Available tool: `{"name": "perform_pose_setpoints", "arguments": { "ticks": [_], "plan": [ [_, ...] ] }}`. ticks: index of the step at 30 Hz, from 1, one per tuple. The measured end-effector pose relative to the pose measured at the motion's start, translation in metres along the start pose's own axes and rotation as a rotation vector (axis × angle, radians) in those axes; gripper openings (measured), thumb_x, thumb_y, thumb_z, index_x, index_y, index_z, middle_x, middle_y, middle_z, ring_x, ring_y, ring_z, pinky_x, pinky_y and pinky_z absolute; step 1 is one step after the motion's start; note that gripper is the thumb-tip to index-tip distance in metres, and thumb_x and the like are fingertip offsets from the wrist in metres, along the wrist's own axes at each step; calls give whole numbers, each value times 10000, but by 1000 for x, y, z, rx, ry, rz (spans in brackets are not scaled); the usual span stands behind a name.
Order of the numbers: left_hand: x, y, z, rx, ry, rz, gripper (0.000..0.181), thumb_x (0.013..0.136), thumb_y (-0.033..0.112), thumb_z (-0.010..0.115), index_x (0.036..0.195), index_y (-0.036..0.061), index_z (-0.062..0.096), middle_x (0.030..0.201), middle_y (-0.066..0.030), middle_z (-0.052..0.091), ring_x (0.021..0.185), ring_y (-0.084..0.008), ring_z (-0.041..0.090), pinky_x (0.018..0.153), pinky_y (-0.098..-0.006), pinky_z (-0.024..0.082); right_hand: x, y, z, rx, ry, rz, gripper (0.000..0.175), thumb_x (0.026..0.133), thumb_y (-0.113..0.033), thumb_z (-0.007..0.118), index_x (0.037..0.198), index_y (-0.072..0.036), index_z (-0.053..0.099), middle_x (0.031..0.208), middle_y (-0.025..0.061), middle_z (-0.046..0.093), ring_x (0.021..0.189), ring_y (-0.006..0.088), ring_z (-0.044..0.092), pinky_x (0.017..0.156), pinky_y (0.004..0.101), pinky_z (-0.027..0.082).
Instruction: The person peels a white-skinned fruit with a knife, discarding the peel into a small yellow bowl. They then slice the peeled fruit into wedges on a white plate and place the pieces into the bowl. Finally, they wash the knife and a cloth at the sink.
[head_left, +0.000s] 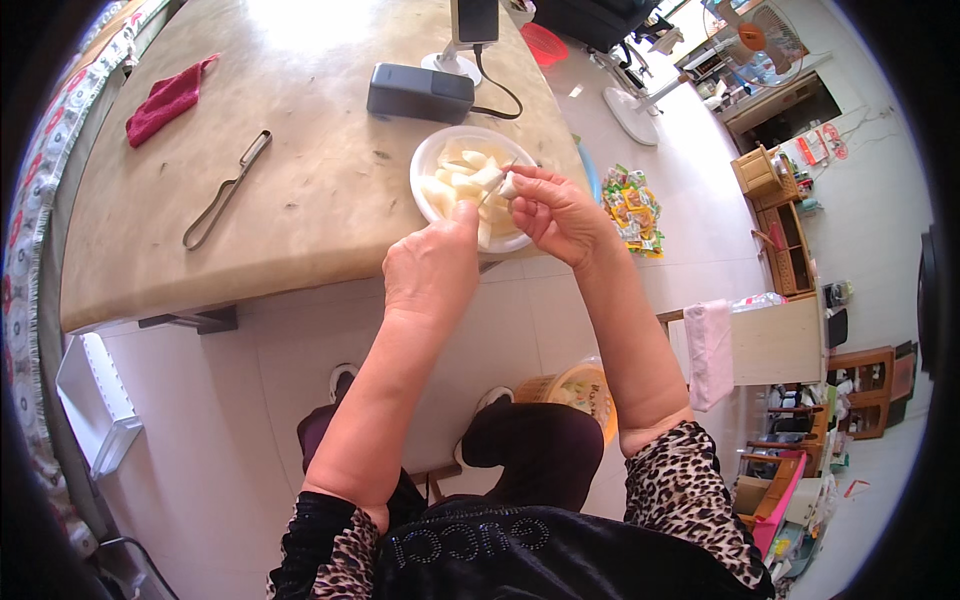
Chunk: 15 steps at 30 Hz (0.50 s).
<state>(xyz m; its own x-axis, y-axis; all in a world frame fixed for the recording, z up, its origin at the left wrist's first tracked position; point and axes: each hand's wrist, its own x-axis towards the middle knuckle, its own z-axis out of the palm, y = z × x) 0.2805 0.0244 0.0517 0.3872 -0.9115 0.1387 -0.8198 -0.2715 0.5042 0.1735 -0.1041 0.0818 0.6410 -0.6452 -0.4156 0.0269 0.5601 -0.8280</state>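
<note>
A white plastic bowl (416, 180) stands near the front right corner of the table, holding several pale, peeled pieces of fruit or vegetable (439, 193). Over its front part, my left hand (439, 259) is closed around a thin, pointed object (487, 196); whether it is a small knife or a stick cannot be told. Just right of it, my right hand (559, 214) pinches a small white piece (508, 186) between thumb and fingers, above the bowl's right side. The thin object reaches up beside that piece. A metal peeler (225, 191) lies on the table to the left.
Behind the bowl are a dark grey box-shaped device (420, 94) and a phone (475, 21) on a stand, with a black cable. A dark red cloth (169, 101) lies at the back left of the table (322, 202). On the floor are packets (634, 210) and an orange basket (577, 386).
</note>
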Motion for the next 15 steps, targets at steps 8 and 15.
{"name": "perform_pose_setpoints", "arguments": {
  "ticks": [8, 15],
  "plan": [
    [8, -21, -12, -391, 148, -175, 144, 852, 160, 435, 892, 29, 479, 731, -202, 589, 732, -389, 569, 633, -460, 446, -79, 6, 47, 28, -172, -276, 149, 762, -68, 623, 878, -61, 530, 778, 61, 551, 672, 152, 531, 560, 256, 434],
    [8, -32, -21, -635, 232, -239, 158, 855, 150, 431, 815, 2, 470, 708, -209, 567, 677, -396, 537, 593, -439, 418, -151, 25, 104, 340, -1164, -334, 80, 739, -24, 651, 800, 17, 621, 825, 143, 573, 744, 228, 561, 644, 280, 454]
  ]
}}
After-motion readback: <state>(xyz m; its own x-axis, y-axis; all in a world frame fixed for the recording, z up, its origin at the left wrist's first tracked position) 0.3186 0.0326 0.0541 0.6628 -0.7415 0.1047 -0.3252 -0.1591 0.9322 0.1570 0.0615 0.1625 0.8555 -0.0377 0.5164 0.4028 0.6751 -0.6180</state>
